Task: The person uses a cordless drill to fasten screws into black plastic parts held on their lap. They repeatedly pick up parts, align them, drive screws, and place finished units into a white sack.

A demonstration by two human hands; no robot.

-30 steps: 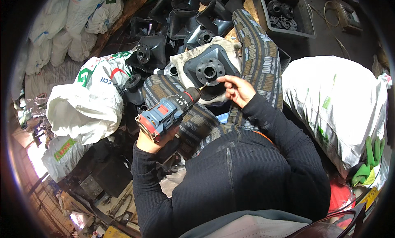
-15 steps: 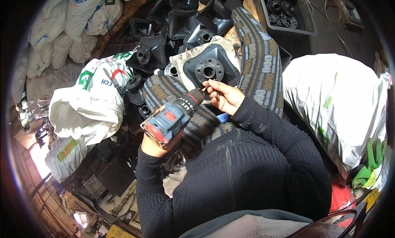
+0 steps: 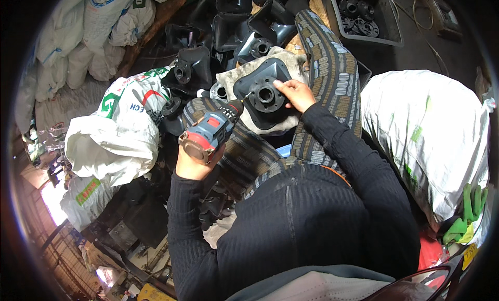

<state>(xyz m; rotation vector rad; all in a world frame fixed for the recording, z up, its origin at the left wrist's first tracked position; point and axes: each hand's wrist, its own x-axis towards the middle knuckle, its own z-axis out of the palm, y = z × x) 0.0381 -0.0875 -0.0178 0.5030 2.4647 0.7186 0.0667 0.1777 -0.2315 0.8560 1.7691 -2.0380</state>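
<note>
In my left hand is a blue-grey and red cordless drill, with my fingers wrapped round its grip. Its bit reaches the left rim of a black round flange with a ring of small holes; a small, shiny screw-like piece shows at the bit's tip. This flange sits on a black square flared housing, which lies on a pale cloth between my knees. With its fingertips closed on the flange's right edge is my right hand; anything small inside its fingers is hidden.
Several similar black flared housings are piled ahead. A grey crate at the far right holds loose black flanges. White sacks flank me, one at the left and one at the right, with green gloves beside the right one.
My right hand has moved from the drill's tip up and right to the flange's edge. The drill has shifted left and a little down, its bit now at the flange's left side.
</note>
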